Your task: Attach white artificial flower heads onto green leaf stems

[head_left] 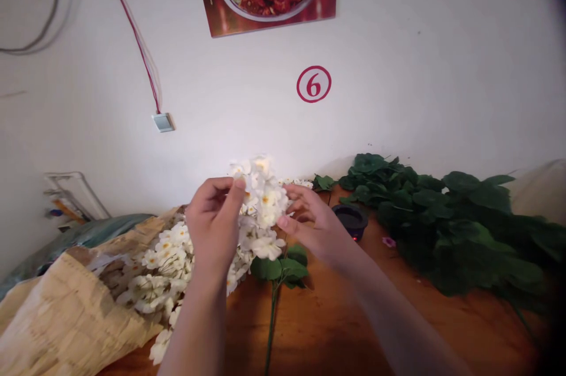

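Observation:
An artificial flower stem with white blossoms (267, 202) and green leaves (283, 270) is in front of me, its green stalk running down toward the near edge of the view. My left hand (214, 211) pinches the upper left of the blossoms between thumb and forefinger. At their right side is my right hand (316, 220), fingers loosely curled and apart, with the thumb tip at the petals. More white artificial flowers (170, 246) are heaped behind and left of my left forearm, partly hidden by it.
Brown wrapping paper (75, 311) lies at the left. Dark green artificial leaves (442, 217) are piled at the right of the wooden table (336, 317). A round black device (351, 220) with a red light sits near the wall, with a small pink flower (389, 241) nearby.

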### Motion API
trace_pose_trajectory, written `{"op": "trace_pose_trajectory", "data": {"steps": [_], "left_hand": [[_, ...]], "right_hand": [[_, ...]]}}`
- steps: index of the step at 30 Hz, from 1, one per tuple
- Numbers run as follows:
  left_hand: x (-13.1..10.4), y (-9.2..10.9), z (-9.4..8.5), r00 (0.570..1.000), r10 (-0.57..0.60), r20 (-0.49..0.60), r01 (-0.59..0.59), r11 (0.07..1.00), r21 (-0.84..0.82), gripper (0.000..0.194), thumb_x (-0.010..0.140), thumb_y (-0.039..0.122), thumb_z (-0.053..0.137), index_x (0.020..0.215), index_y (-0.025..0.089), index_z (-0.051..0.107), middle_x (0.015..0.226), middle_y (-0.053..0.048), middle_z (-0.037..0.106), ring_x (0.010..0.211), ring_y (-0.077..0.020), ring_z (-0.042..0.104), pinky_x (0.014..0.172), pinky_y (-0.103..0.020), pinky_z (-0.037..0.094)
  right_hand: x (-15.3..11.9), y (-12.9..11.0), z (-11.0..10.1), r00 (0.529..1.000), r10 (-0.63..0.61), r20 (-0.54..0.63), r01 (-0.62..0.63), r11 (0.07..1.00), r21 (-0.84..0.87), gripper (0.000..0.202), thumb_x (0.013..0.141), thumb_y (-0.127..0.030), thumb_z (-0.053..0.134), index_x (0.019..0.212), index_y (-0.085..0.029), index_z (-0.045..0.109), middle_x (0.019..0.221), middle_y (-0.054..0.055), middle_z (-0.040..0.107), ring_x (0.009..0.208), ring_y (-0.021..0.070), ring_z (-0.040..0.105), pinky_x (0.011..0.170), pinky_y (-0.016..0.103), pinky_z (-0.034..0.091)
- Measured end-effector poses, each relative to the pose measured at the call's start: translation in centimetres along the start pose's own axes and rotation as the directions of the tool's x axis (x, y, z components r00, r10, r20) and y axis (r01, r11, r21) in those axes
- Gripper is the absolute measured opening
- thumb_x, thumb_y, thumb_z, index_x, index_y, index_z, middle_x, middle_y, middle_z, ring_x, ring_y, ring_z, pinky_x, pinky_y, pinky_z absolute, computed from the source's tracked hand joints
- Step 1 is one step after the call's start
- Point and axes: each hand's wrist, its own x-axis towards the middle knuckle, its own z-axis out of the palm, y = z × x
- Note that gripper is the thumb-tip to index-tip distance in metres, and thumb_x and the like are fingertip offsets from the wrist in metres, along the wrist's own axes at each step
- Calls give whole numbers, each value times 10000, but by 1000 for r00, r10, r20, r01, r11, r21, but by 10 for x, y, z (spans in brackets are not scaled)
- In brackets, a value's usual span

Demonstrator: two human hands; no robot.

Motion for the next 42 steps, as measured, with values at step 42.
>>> {"op": "trace_pose_trajectory", "data": {"steps": [42], "left_hand": [[16, -41, -2, 992, -119, 32, 123, 944, -306, 154, 737, 281, 736, 835, 176, 680, 711, 1, 643, 596, -101, 577, 609, -236, 482]], "right_hand": [[-3, -17, -1, 919, 381, 100, -295, 499, 815, 55, 769, -198, 607, 816, -173, 617, 650, -25, 510, 512, 83, 411, 514, 248, 402]]}}
